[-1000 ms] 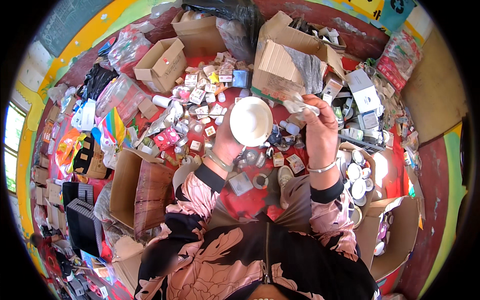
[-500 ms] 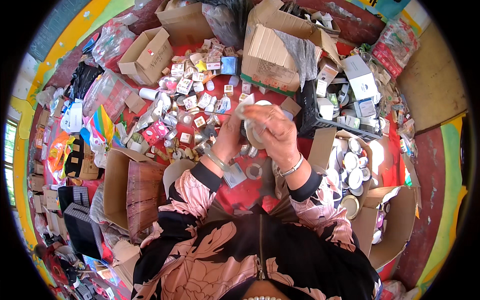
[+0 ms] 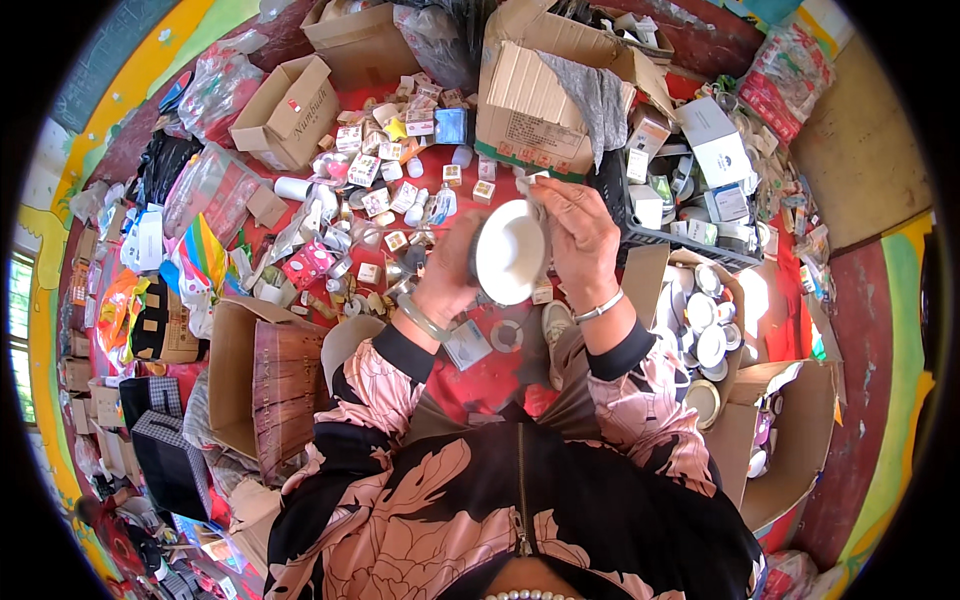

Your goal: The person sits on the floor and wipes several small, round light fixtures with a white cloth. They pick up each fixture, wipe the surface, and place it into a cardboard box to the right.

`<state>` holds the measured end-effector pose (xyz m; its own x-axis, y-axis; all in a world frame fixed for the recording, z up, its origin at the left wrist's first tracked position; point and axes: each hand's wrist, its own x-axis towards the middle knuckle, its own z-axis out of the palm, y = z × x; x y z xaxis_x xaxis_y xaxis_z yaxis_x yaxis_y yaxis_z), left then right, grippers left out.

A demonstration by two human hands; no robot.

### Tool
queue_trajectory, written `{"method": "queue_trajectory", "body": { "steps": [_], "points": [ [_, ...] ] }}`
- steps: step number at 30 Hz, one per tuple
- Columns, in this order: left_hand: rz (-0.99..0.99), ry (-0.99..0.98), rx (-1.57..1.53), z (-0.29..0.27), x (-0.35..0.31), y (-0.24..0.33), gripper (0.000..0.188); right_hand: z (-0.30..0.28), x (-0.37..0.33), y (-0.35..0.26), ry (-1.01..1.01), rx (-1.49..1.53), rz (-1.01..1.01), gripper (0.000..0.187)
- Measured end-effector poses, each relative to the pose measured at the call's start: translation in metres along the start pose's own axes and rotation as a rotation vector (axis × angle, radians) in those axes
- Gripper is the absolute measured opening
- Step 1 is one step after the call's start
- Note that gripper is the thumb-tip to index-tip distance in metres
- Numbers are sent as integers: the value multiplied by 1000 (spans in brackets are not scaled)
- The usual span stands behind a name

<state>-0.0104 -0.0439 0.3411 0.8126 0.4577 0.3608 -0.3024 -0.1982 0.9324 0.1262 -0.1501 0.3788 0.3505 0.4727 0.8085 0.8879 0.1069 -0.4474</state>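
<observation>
A small white bowl (image 3: 510, 252) is tilted up in front of me, its smooth inside facing my view. Its left side rests in my left hand (image 3: 447, 268), whose fingers curl behind it and are partly hidden. At the upper right of the rim, my right hand (image 3: 584, 238) has its fingers pressed together around a small pale scrap, too small to name. The hand touches or nearly touches the bowl's edge; I cannot tell which. Below my hands, a flat pale box (image 3: 467, 345) and a white ring (image 3: 506, 336) lie on the red floor covering.
Small boxes, bottles and jars (image 3: 378, 203) are scattered ahead. A cardboard box of white round lids or dishes (image 3: 711, 345) stands at my right, below a black crate (image 3: 690, 240). Open cartons (image 3: 235, 375) flank me, and a large carton (image 3: 535, 125) stands ahead.
The bowl has turned so its white inside shows, and it sits slightly lower. My right hand has moved right, from over the left fingers to the bowl's right rim.
</observation>
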Motion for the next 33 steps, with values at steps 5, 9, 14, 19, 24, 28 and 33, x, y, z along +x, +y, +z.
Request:
{"method": "queue_trajectory", "body": {
  "steps": [5,9,14,19,24,28,33],
  "points": [
    [-71,200,114,-20,2,-9,36,2,-9,4,243,536,494,32],
    [-222,263,-738,-20,4,-6,33,-2,-4,-9,49,185,63,33],
    [-72,325,-356,-18,4,11,30,11,-15,-29,-143,67,-101,33],
    [-66,283,44,-32,4,-6,30,9,-19,-55,-288,342,-35,31],
    [-99,18,-173,-10,-2,-3,29,9,-8,-37,-119,91,-210,26],
    [-296,91,-545,-3,1,5,19,3,-8,-33,-135,-197,-163,28],
    [133,183,246,-12,2,-7,19,4,-22,-37,-355,-285,205,19]
  ]
}}
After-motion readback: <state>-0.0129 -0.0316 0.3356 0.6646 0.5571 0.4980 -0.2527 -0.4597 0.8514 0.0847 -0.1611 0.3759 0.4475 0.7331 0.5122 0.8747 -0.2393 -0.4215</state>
